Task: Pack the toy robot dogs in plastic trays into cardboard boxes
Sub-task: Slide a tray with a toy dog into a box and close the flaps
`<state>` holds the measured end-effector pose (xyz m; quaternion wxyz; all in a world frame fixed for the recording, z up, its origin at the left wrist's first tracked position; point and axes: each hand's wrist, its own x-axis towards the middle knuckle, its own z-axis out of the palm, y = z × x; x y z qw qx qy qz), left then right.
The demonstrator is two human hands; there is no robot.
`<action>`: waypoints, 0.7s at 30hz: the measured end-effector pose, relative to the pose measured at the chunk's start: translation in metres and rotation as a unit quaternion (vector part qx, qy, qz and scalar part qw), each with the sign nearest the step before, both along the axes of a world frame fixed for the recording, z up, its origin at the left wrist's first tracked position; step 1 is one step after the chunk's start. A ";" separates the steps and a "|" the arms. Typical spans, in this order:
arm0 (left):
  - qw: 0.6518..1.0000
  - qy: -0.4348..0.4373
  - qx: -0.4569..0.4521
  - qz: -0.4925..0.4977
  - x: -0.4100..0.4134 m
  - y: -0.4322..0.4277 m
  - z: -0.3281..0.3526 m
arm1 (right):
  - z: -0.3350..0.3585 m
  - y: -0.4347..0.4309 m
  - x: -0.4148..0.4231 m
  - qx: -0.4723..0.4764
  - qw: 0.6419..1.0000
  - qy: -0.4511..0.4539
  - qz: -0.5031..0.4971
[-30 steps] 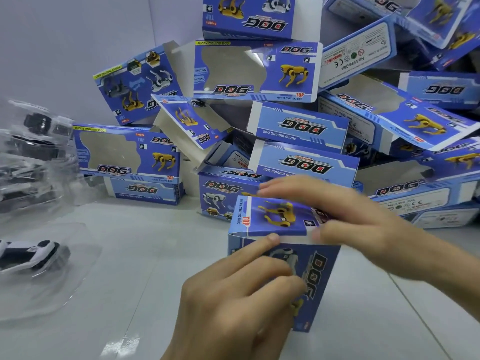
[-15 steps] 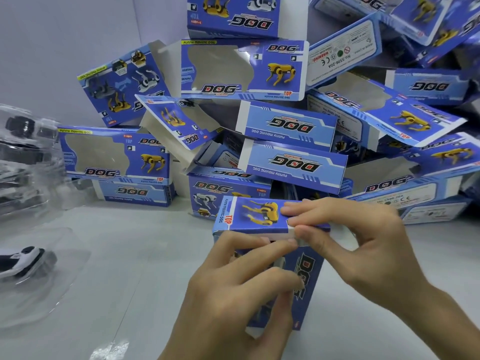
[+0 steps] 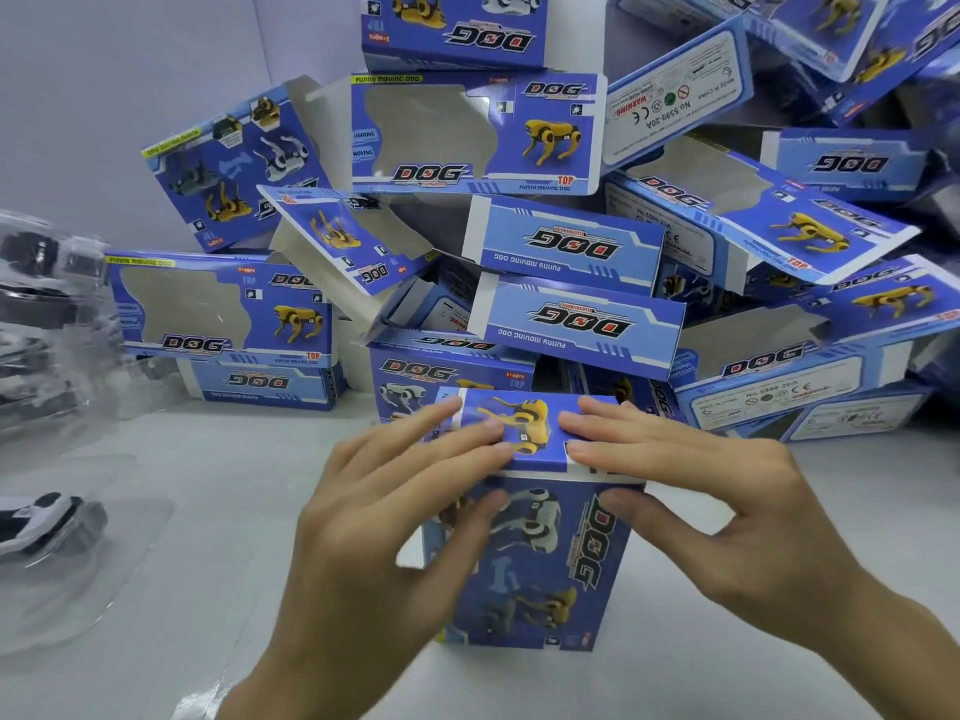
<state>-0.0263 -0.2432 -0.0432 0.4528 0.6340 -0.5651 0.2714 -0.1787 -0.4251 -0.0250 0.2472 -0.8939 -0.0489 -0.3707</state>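
Note:
A blue cardboard "DOG" box [image 3: 530,569] stands upright on the white table, in the middle of the head view. Its top flap [image 3: 524,426], printed with a yellow dog, lies folded down. My left hand [image 3: 384,537] rests its straight fingers on the flap's left part, thumb against the box front. My right hand [image 3: 727,511] presses the flap's right part the same way, thumb on the front's upper right. A white and black toy robot dog [image 3: 41,517] lies in a clear plastic tray [image 3: 104,579] at the left edge.
A tall, loose pile of blue windowed boxes [image 3: 571,241] fills the back and right, several of them with open flaps. More clear trays with dark toys [image 3: 47,314] are stacked at the far left. Bare white table [image 3: 249,485] lies between the tray and the box.
My right hand has let go of its pinch on the flap and now lies flat on it. My left hand rose from the box front onto the flap. The flap is down.

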 end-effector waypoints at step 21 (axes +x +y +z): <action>0.998 -0.014 0.023 -0.062 0.003 0.012 0.003 | 0.068 0.026 0.049 -0.112 0.938 0.324 -0.050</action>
